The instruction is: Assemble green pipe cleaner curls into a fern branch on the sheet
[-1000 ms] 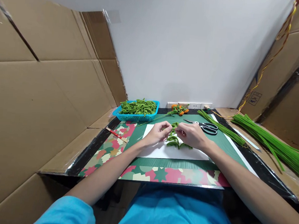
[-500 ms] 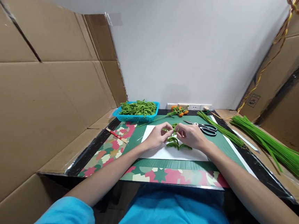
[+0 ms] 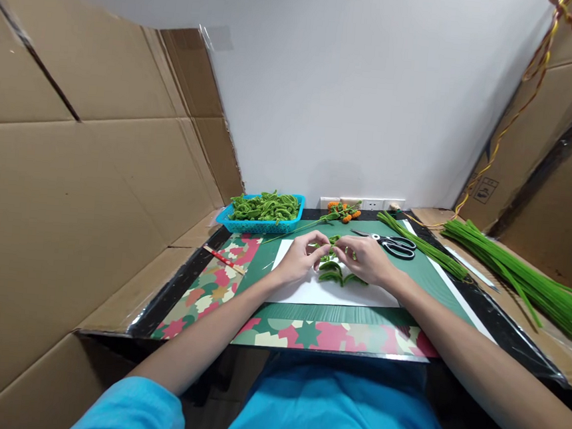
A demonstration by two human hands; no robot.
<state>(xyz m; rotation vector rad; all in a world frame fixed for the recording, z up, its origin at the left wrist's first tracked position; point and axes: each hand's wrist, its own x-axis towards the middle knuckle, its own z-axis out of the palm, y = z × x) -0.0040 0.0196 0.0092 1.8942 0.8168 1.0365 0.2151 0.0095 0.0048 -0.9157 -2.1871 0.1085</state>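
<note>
Both hands meet above a white sheet of paper [image 3: 289,295] at the middle of the table. My left hand [image 3: 305,256] pinches a green fuzzy piece [image 3: 334,241] from the left side. From the right, my right hand [image 3: 366,258] has its fingers closed on the same green piece, partly hidden by the fingertips. Just below the hands, bent green fuzzy pieces [image 3: 331,275] lie on the paper. Black-handled scissors [image 3: 398,248] rest to the right of my right hand, on the green mat [image 3: 317,313].
A blue basket [image 3: 259,227] of green curled pieces stands at the back left. Orange and green pieces [image 3: 346,213] lie at the back. Green stems [image 3: 525,275] spread on the right. A red stick [image 3: 222,260] lies left. Cardboard [image 3: 95,158] walls the left side.
The fingertips have moved slightly apart, and my left hand has lifted a little. The green piece remains between the hands.
</note>
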